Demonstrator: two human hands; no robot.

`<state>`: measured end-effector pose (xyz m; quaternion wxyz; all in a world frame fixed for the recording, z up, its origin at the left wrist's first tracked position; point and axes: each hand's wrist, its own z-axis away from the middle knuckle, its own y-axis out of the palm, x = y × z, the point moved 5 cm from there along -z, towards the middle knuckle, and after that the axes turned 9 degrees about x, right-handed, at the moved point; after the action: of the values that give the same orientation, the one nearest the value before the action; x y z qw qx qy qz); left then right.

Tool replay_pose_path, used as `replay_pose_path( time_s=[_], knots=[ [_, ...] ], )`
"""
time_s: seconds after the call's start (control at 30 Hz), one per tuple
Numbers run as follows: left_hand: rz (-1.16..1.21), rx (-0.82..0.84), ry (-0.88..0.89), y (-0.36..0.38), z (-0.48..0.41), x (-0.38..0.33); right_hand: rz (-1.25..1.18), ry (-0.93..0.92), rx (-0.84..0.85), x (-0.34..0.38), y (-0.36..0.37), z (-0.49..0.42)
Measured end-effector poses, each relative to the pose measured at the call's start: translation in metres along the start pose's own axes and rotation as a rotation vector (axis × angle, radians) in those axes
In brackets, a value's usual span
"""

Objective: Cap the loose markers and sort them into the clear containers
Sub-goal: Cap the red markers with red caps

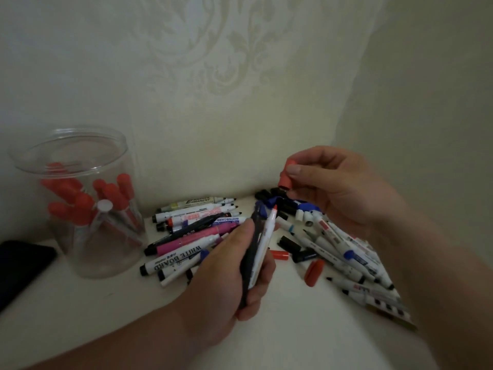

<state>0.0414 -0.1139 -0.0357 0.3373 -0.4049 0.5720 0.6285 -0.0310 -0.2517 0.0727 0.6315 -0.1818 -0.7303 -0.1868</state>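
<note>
My left hand [234, 273] grips two markers upright: a white marker with a bare red tip [267, 236] and a dark marker with a blue cap [255, 236] beside it. My right hand [336, 188] pinches a red cap [286, 176] between thumb and fingers, above and to the right of the red tip, not touching it. A clear container [80, 198] at the left holds several red-capped markers standing on end. Loose markers lie in a pile [192, 231] between the container and my hands.
A second heap of markers and loose caps [344, 252] spreads under my right hand, with a red cap [314, 272] and another red cap [280, 254] on the white tabletop. A dark flat object [21, 265] lies at the left edge. Patterned wall behind.
</note>
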Motion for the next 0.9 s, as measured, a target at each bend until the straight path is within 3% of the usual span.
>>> replay_pose_path(
  time_s=[0.23,0.6,0.9],
  knots=[
    [-0.057,0.008,0.055,0.002,0.001,0.000,-0.091,-0.056,-0.047,-0.018,-0.001,0.012],
    [-0.194,0.010,0.117,-0.003,0.003,-0.001,-0.087,-0.064,0.010,-0.018,0.004,0.013],
    [-0.209,0.033,0.158,0.001,0.004,-0.002,0.228,-0.024,0.094,-0.009,0.007,0.020]
  ],
)
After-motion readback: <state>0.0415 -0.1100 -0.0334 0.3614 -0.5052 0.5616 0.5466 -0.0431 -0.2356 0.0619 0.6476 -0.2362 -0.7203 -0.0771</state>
